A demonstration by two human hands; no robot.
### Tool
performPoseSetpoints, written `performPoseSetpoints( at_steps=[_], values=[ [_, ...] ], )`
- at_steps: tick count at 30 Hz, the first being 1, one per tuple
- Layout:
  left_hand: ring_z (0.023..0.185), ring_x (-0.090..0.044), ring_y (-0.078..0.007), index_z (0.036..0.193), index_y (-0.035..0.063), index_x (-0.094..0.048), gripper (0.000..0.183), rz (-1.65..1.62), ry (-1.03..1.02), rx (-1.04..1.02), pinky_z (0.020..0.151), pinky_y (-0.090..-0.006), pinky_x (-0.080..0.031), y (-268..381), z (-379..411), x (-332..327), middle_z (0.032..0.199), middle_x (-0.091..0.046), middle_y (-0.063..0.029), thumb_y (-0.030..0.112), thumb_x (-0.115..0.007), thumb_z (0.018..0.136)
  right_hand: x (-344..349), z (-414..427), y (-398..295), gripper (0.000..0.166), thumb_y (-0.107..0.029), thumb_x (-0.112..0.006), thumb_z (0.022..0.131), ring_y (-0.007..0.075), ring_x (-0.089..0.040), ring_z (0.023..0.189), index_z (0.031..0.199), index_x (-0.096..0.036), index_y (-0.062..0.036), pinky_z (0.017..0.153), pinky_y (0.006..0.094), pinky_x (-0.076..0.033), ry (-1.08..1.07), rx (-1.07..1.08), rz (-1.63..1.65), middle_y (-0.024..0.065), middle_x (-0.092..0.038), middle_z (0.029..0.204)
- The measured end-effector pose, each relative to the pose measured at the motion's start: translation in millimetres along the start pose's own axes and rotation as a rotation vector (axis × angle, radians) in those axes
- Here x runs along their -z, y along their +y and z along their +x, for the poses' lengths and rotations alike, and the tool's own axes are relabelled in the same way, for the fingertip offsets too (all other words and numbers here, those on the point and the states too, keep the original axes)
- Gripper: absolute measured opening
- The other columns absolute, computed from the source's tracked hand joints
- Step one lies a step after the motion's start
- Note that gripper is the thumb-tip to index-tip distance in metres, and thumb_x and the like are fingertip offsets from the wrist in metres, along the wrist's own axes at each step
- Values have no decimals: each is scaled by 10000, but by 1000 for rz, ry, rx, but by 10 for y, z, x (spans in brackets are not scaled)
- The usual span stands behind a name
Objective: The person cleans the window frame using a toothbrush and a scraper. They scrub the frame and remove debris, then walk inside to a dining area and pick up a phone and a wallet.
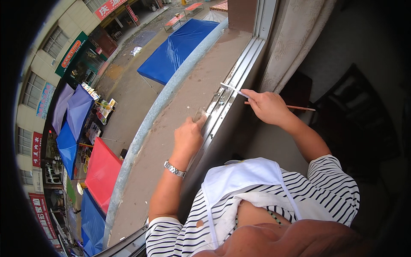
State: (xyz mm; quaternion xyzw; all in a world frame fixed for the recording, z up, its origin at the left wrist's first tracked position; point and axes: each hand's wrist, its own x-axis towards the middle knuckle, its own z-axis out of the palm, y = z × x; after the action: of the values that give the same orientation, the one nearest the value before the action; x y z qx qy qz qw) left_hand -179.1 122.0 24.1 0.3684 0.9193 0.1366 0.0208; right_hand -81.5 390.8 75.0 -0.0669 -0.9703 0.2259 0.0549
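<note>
My right hand (268, 106) grips a slim white-handled brush (231, 87), probably a toothbrush, its head over the metal tracks of a sliding window frame (237, 77). A thin reddish stick (300, 108) also shows at this hand, sticking out behind it; how it is held is hidden. My left hand (189, 136), with a metal watch (174, 169) on its wrist, is at the outer edge of the tracks, its fingers bent around a small pale or clear piece (200, 114) too unclear to name. Dark wet dirt (221, 102) lies in the tracks between both hands.
Outside the frame runs a concrete ledge (173, 125) with a raised grey rim (146, 128); below are a street and blue canopies (179, 48). A patterned curtain (292, 38) hangs at the right, near dark wooden furniture (353, 112).
</note>
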Motion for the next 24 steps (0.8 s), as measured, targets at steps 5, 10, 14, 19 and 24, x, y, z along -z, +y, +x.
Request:
performPoseSetpoints(
  at_steps=[5,10,14,19,24],
  values=[
    [874,-662,-361,1295,232,-670,531,9,-77,-33,737,-465,-529,-26,88,65,933,-634,-162,15,-560,823,-128,-18,30,296,-195,-525,970,366,-697,787,1223,-647,-102,709,489,-543,37,37,-66,147,-733,846],
    [897,-658,-376,1278,213,-691,537,32,-211,-53,776,-459,-530,-44,222,126,942,-658,-168,-2,-559,804,-119,-41,-51,305,-168,-533,967,351,-697,753,1245,-637,-101,673,465,-542,22,24,-157,134,-739,858],
    [883,-657,-389,1223,187,-724,516,8,-135,-93,775,-457,-530,-78,248,65,919,-665,-175,-14,-570,774,-276,24,-123,287,-178,-566,953,356,-691,713,1218,-634,-90,632,477,-531,37,7,-243,148,-711,766],
    [864,-659,-384,1148,150,-756,438,-12,-63,-112,765,-459,-528,-65,239,18,919,-660,-185,-22,-589,781,-288,40,-363,236,-212,-615,920,366,-706,709,1060,-614,-22,632,473,-549,-81,8,-289,174,-699,729],
    [856,-653,-396,1058,100,-773,358,-14,-65,-118,767,-465,-527,-61,278,-8,921,-653,-198,-30,-593,777,-291,17,-481,231,-218,-620,919,376,-711,734,1031,-614,-16,650,479,-552,-136,-2,-251,188,-705,752]
  ],
)
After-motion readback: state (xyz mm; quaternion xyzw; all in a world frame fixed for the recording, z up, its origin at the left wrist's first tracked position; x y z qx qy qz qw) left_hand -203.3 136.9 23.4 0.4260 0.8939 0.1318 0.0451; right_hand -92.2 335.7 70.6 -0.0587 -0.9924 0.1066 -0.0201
